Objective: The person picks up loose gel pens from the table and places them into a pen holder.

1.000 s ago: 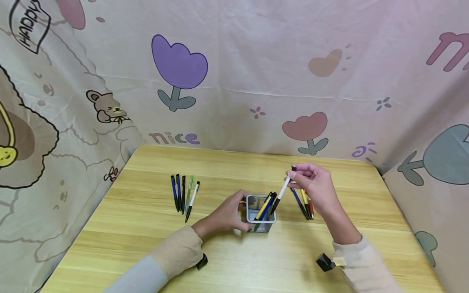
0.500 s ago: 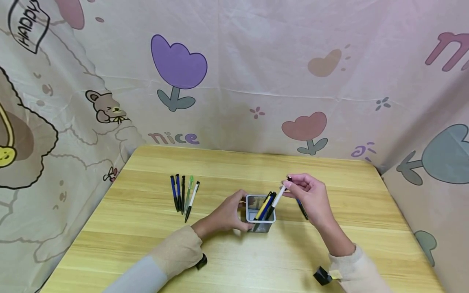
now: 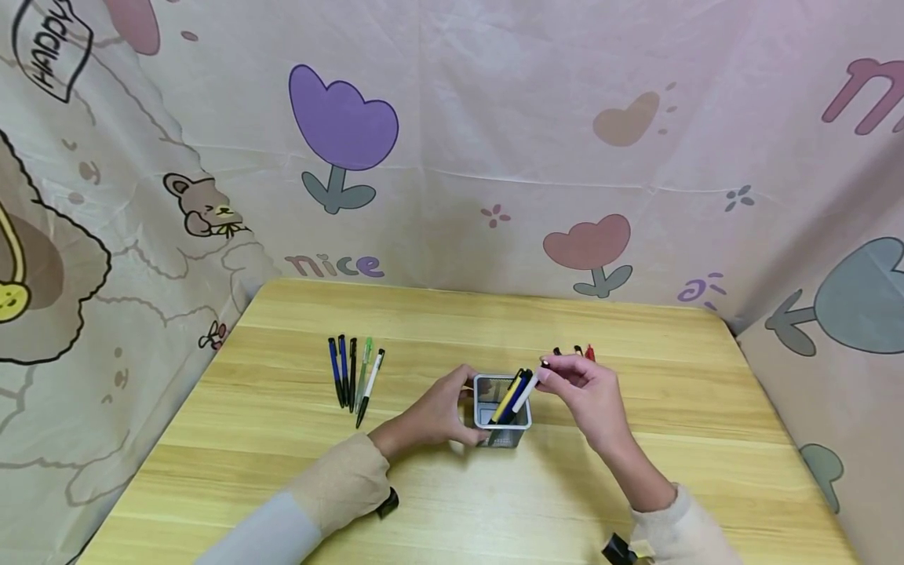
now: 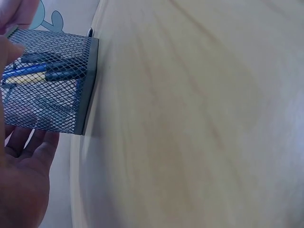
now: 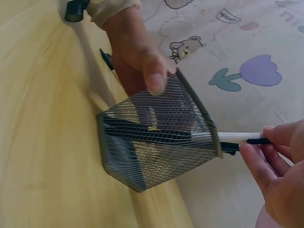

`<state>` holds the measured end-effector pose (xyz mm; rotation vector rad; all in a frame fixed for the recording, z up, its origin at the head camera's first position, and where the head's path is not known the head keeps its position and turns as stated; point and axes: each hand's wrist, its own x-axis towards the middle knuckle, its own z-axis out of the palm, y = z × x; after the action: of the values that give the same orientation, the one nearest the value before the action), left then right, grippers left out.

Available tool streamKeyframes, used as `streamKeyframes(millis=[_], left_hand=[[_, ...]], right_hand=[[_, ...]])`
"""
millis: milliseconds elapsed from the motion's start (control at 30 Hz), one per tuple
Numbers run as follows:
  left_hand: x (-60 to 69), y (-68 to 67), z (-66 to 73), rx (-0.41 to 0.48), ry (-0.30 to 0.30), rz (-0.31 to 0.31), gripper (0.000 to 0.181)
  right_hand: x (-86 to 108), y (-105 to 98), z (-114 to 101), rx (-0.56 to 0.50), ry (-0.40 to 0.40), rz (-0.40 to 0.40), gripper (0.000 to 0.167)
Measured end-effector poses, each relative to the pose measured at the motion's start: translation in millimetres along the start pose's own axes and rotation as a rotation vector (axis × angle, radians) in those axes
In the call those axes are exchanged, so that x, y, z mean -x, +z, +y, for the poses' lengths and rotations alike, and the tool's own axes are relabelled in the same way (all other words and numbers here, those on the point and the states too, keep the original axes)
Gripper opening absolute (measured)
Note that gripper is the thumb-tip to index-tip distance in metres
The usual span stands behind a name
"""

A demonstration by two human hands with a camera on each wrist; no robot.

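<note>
A square mesh pen holder [image 3: 503, 439] stands upright on the table, and my left hand [image 3: 438, 412] grips it from the left, thumb on the near side. Between thumb and fingertips my right hand [image 3: 589, 400] pinches the top of a white pen [image 3: 523, 395] with black ends. In the right wrist view the white pen [image 5: 240, 136] slants down inside the mesh, its dark lower end seen through the wall. A yellow pen [image 3: 505, 402] and a blue pen lean in the holder beside it. The left wrist view shows my left fingers [image 4: 40, 147] against the mesh.
Left of the holder lie several pens in a row: blue ones [image 3: 335, 375], a black pen [image 3: 353, 377], a green pen [image 3: 364, 373] and a white pen [image 3: 371, 386]. Behind my right hand, tops of a few more pens show, one a red pen [image 3: 590, 352]. A printed cloth [image 3: 452, 157] hangs behind.
My right hand has moved down and left, lowering the white pen from above the rim into the pen holder. My left hand and the holder have stayed in place.
</note>
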<state>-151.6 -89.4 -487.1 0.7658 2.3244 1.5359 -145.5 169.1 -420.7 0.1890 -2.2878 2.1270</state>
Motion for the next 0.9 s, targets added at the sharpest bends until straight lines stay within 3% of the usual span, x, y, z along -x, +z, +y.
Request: streamKeyframes(millis=[200, 433, 667, 900], left_hand=[[-0.5, 0.0, 0.0, 0.023, 0.000, -0.010, 0.068], [-1.1, 0.2, 0.9, 0.010, 0.006, -0.006, 0.069], [-1.6, -0.9, 0.7, -0.020, 0.011, 0.007, 0.069], [-1.4, -0.5, -0.3, 0.009, 0.010, 0.000, 0.068]], right_hand=[[6.1, 3.6, 7.8, 0.079, -0.006, -0.001, 0.029], [10.2, 8.9, 13.9, 0.227, -0.069, 0.030, 0.022], [10.5, 10.7, 14.9, 0.292, -0.103, 0.038, 0.022], [5.8, 9.1, 15.9, 0.300, -0.066, 0.016, 0.024]])
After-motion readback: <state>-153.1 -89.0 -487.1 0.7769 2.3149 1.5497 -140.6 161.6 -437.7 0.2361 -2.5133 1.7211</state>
